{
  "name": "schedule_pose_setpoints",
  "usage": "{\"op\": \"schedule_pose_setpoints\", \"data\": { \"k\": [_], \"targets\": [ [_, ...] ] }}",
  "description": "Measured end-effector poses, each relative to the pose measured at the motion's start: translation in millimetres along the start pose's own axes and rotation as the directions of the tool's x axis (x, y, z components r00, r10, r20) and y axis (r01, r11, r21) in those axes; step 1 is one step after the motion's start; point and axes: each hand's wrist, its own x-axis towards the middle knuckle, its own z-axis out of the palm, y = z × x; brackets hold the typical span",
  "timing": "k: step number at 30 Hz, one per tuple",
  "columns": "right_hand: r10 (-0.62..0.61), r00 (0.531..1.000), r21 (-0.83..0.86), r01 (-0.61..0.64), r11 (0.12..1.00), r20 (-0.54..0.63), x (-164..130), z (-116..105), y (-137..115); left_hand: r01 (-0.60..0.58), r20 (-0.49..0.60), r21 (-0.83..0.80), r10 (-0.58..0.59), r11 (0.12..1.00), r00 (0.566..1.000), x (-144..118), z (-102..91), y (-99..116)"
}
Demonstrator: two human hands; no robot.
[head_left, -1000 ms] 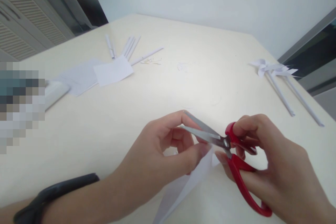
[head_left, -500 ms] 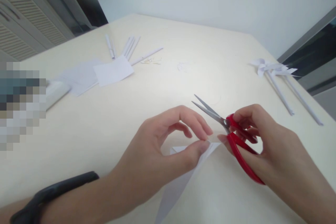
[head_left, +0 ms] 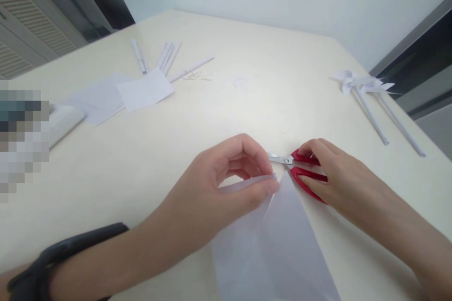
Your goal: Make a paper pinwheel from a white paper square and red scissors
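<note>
My left hand pinches a white sheet of paper near its top corner, between thumb and fingers. The sheet fans out toward the front of the table, with a slit or fold line running down from the pinched spot. Red-handled scissors are in my right hand, low at the table just beyond the paper's tip. Their blades point left, and the ends are partly hidden behind my left fingers.
Two paper pinwheels on rolled sticks lie at the right. Rolled paper tubes and loose white sheets lie at the back left, near small scraps. A blurred-out object is at the left edge.
The paper has opened out toward the right below my left hand. My right hand has brought the scissors down, with the blades now level and partly behind my left fingers.
</note>
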Motion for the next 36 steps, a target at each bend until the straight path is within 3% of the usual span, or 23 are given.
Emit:
{"op": "schedule_pose_setpoints", "data": {
  "k": [8, 15, 19, 23, 27, 31, 36],
  "targets": [
    [-0.004, 0.999, 0.074, 0.001, 0.997, 0.041, -1.8, -2.6, -0.2, 0.094, 0.063, 0.026, -0.096, 0.995, 0.993, 5.0, 1.2, -1.5],
    [-0.158, 0.987, 0.035, 0.158, 0.987, 0.021, -2.7, -4.9, -1.2, 0.174, 0.094, 0.032, -0.176, 0.984, 0.98, 6.4, 1.8, -4.4],
    [-0.131, 0.988, 0.059, 0.136, 0.989, -0.075, -6.6, -12.4, -10.0, 0.111, 0.085, 0.018, -0.112, 0.994, 0.99, 4.4, 1.9, -9.7],
    [-0.267, 0.939, 0.157, 0.304, 0.94, -0.218, -13.6, -18.8, -26.1, 0.108, 0.108, 0.009, -0.108, 0.994, 0.988, 3.8, 1.8, -15.9],
    [-0.424, 0.876, 0.174, 0.466, 0.867, -0.23, -19.7, -15.1, -36.6, 0.115, 0.128, -0.012, -0.112, 0.993, 0.985, 5.2, 1.6, -18.9],
    [-0.447, 0.867, 0.084, 0.473, 0.877, -0.222, -20.4, -6.3, -36.9, 0.18, 0.122, -0.072, -0.171, 0.981, 0.978, 5.4, 1.8, -19.7],
    [-0.413, 0.881, 0.086, 0.441, 0.893, -0.23, -15.9, -1.7, -35.0, 0.212, 0.117, -0.092, -0.201, 0.973, 0.973, 5.1, 2.4, -17.4]
  ]
}}
